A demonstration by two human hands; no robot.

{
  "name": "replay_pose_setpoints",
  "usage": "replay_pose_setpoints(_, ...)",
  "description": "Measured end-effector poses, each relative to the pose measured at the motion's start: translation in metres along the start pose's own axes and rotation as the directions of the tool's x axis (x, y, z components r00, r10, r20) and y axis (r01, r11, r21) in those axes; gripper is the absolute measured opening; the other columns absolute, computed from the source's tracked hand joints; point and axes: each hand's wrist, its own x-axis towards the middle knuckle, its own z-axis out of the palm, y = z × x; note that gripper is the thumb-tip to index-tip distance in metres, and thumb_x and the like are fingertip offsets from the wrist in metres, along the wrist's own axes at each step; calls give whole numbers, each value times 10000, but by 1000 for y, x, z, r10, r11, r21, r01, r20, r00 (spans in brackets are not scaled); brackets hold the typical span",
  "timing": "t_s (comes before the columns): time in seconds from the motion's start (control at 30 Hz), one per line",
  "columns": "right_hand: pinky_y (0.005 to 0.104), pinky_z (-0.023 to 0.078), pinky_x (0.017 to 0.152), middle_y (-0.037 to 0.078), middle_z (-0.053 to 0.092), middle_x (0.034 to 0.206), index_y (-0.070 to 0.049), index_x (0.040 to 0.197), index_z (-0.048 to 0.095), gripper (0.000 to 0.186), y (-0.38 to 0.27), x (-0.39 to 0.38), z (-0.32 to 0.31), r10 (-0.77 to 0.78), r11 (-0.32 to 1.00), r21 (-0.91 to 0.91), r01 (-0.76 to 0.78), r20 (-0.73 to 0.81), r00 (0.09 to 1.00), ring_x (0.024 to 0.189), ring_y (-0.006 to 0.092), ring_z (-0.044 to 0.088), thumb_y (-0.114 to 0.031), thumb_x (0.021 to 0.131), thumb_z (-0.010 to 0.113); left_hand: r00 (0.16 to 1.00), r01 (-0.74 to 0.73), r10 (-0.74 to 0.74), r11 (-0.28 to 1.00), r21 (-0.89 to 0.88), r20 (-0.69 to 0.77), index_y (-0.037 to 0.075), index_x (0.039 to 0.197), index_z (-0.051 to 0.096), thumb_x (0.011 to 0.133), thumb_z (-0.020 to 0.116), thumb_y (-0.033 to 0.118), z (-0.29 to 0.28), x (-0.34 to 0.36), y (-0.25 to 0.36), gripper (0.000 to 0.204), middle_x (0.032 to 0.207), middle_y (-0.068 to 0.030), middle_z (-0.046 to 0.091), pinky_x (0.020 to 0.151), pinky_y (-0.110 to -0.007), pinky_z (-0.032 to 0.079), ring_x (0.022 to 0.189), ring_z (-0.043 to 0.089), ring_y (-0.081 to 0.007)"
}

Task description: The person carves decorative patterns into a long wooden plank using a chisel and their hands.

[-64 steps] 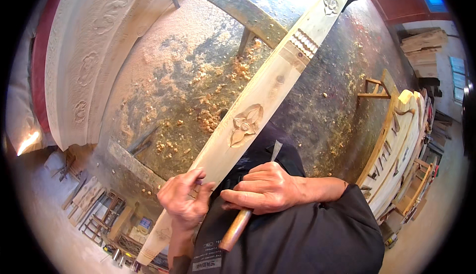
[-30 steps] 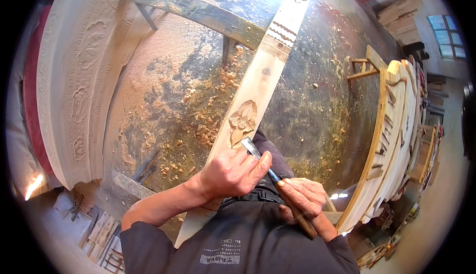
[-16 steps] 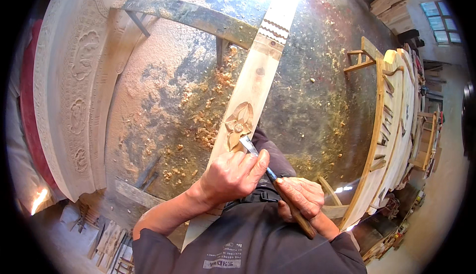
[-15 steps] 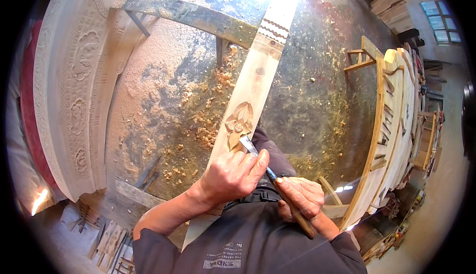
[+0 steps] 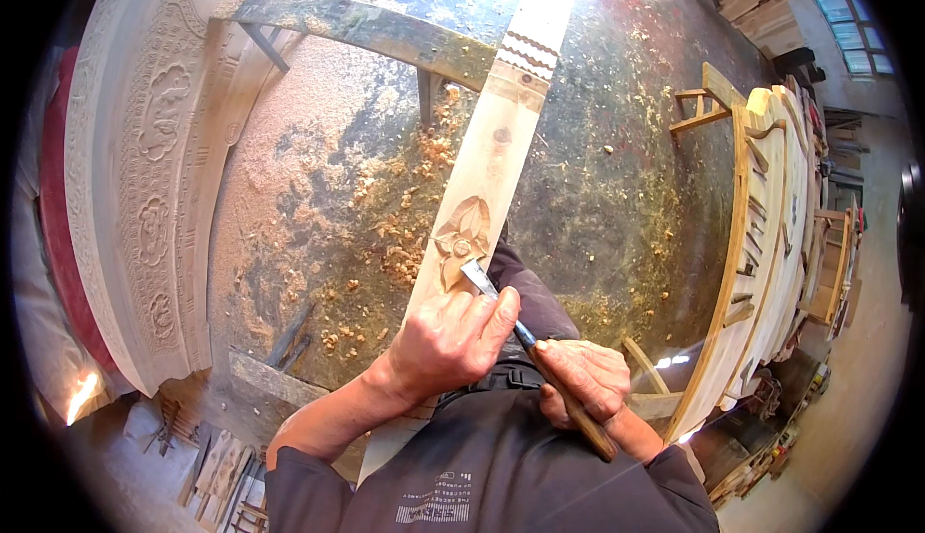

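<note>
Pale board (image 5: 497, 138) laid from 1 to 7 o'clock, chisel (image 5: 556, 379) aimed toward 11 o'clock, blade set at the carved flower (image 5: 464, 247), shaft gripped by left hand (image 5: 451, 342) at 6 o'clock, fingers curled, handle enclosed by right hand (image 5: 590, 379) near 5 o'clock, fingers closed

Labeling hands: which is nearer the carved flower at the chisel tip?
Left. The left hand is just below the carved flower in the picture; the right hand is farther, lower right, gripping the chisel handle.
</note>
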Motion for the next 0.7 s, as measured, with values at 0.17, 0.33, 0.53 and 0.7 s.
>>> replay_pose_setpoints(0.17,420,673,843,187,796,1014,88,1199,744,385,0,-2,2,2,1000,-7,-2,-6,1000,896,312,808,-65,846,749,1000,8,-8,1000,-13,-3,2,1184,738,856,757,81,0,0,0,338,758,-27,590,507,-333,443,605,576,-162)
replay_pose_setpoints(0.33,418,673,844,182,796,998,89,1189,749,370,1,-1,4,6,1000,10,-5,-24,1000,885,312,809,-59,851,735,1000,3,-3,1000,-15,-2,5,1182,743,845,751,81,-1,-1,0,345,771,-26,598,511,-330,446,606,576,-162)
replay_pose_setpoints(0.53,418,674,849,179,796,993,80,1189,754,371,4,-5,8,-4,1000,-3,4,-36,999,887,312,810,-42,840,722,999,-44,44,997,56,16,-58,1141,713,833,715,92,-2,0,0,342,792,-41,608,529,-300,479,600,575,-141)
replay_pose_setpoints(0.7,421,676,859,176,794,994,69,1180,759,370,5,-5,9,-15,1000,-11,14,-40,999,881,307,808,-36,827,725,1000,-1,1,1000,26,20,-4,1130,738,839,745,89,2,-3,1,306,820,-49,638,527,-333,478,622,621,-171)
